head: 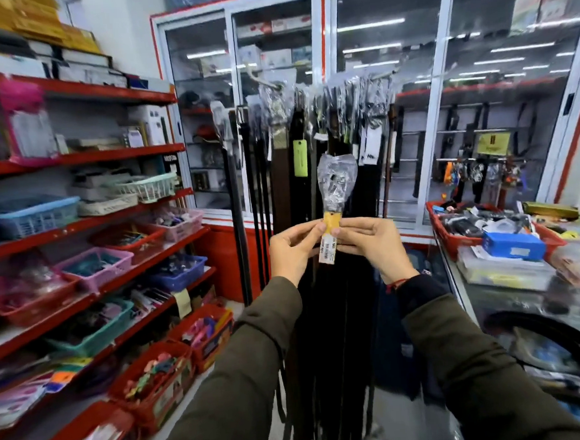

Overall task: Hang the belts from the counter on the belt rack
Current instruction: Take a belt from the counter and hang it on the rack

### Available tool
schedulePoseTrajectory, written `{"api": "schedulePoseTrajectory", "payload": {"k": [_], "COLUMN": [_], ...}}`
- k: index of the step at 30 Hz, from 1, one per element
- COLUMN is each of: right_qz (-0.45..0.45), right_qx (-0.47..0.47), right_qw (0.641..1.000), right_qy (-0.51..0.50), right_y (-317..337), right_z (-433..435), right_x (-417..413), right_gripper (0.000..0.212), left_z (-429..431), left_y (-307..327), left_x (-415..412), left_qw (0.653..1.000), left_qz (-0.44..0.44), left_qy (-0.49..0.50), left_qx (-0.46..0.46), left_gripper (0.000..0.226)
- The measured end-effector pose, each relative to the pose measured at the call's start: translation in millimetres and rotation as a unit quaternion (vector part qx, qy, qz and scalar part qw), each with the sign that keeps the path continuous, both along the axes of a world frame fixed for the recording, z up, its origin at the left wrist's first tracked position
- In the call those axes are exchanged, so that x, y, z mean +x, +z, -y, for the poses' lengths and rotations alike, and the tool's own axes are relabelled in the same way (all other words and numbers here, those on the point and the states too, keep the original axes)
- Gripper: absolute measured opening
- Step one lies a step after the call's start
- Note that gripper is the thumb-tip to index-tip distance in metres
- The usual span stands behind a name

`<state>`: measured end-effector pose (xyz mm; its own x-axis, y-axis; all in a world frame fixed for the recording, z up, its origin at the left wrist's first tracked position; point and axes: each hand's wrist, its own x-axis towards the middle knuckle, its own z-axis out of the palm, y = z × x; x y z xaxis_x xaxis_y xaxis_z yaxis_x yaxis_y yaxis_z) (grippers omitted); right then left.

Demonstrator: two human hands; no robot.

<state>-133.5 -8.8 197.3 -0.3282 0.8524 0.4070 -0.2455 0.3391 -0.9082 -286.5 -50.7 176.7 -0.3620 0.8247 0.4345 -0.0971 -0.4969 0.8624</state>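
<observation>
I hold one belt [336, 182] upright in front of me; its buckle is wrapped in clear plastic and a yellow and white tag hangs below it. My left hand [292, 250] and my right hand [369, 245] both pinch the belt at the tag, and its dark strap drops down between my arms. Behind it stands the belt rack [307, 95], crowded with several dark belts whose buckles are bagged in plastic. The buckle in my hands is below the rack's hooks. A curled dark belt [547, 335] lies on the glass counter [472, 296] at right.
Red shelves [82, 158] with baskets of small goods fill the left side. Glass display cabinets [391, 75] stand behind the rack. A red tray [454, 239] of goods and a blue box [513, 245] sit on the counter at right.
</observation>
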Motion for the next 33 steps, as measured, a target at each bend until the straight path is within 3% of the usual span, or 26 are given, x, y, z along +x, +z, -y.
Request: {"api": "schedulePoseTrajectory", "payload": {"k": [6, 15, 28, 33], "right_qz": [-0.053, -0.058, -0.044, -0.022], "right_qx": [0.048, 0.07, 0.029, -0.016], "right_qw": [0.997, 0.996, 0.999, 1.0], "right_qy": [0.019, 0.006, -0.005, -0.002], "right_y": [68.1, 141.2, 176.9, 169.5], "right_z": [6.5, 19.2, 24.6, 16.7], "right_x": [-48.1, -110.5, -131.0, -135.1], "right_gripper": [0.017, 0.031, 0.026, 0.027], "left_z": [12.5, 25.5, 25.0, 13.4], "left_y": [75.3, 148.5, 179.9, 171.9], "left_x": [-36.0, -78.8, -99.4, -106.6], "left_qw": [0.998, 0.987, 0.996, 0.998], "left_qz": [-0.01, -0.012, 0.076, 0.065], "left_qy": [0.034, 0.133, 0.02, 0.008], "left_qx": [0.054, 0.089, 0.029, -0.009], "left_gripper": [0.012, 0.026, 0.027, 0.024]}}
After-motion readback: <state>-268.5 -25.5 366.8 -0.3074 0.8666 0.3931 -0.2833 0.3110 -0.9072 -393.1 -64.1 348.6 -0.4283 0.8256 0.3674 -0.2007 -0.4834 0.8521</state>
